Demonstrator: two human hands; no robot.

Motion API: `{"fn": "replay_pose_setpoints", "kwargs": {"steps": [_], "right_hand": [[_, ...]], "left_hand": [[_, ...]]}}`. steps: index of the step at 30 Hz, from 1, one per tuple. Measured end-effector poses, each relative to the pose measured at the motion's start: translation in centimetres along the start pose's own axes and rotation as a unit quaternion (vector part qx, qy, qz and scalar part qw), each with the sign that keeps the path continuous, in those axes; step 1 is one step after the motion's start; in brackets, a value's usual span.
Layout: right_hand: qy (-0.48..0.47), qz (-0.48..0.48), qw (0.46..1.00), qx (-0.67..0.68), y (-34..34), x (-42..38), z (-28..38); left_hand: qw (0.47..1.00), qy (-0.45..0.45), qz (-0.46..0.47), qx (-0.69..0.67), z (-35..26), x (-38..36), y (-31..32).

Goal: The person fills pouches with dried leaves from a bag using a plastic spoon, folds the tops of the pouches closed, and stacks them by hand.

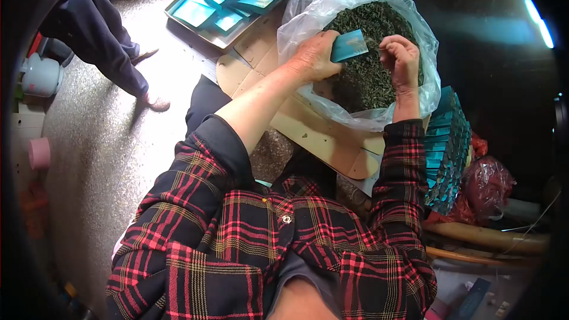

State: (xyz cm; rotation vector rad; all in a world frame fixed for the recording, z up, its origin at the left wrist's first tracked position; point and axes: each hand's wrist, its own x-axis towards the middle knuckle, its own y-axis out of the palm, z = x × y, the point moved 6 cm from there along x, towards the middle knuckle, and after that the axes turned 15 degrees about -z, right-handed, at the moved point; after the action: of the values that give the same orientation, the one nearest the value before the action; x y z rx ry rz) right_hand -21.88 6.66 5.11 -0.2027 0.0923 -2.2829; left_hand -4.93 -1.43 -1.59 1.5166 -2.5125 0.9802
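Observation:
My left hand (317,56) is closed round a small teal packet (349,46), which has a clear window at its right end. Close to that end, my right hand (400,62) is held with its fingers curled together; what they pinch, if anything, is too small to make out. Both hands are over a clear plastic bag (424,35) that stands wide open. Dark green dried leaves (370,86) fill the bag. Beneath it lies a flat piece of cardboard (308,120).
A shallow box (222,42) of teal packets stands at the back left. Stacked teal packets (446,148) are right of the bag, beside a red plastic bag (489,186). Another person's legs (98,29) show at the upper left. A pink object (40,153) is at the far left.

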Motion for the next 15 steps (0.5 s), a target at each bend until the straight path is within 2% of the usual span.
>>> {"fn": "replay_pose_setpoints", "kwargs": {"steps": [6, 9, 10, 13, 15], "right_hand": [[-0.029, 0.064, 0.991, -0.111, 2.8, -0.2, 2.0], [-0.136, 0.098, 0.973, -0.16, 3.9, -0.7, 3.4], [-0.136, 0.098, 0.973, -0.161, 3.9, -0.8, 3.9], [-0.237, 0.078, 0.932, -0.262, 3.5, -1.7, 6.3], [-0.268, 0.074, 0.919, -0.28, 3.9, -2.5, 7.3]], "left_hand": [[1.0, -0.019, 0.003, -0.016, 0.2, 0.0, 0.0], [1.0, -0.017, -0.001, -0.025, 0.3, 0.0, 0.0], [0.999, -0.015, -0.003, -0.032, 0.2, 0.0, -0.1], [0.999, -0.01, -0.01, -0.042, 0.0, -0.1, -0.2], [0.999, -0.004, -0.019, -0.046, -0.1, 0.0, -0.1]]}}
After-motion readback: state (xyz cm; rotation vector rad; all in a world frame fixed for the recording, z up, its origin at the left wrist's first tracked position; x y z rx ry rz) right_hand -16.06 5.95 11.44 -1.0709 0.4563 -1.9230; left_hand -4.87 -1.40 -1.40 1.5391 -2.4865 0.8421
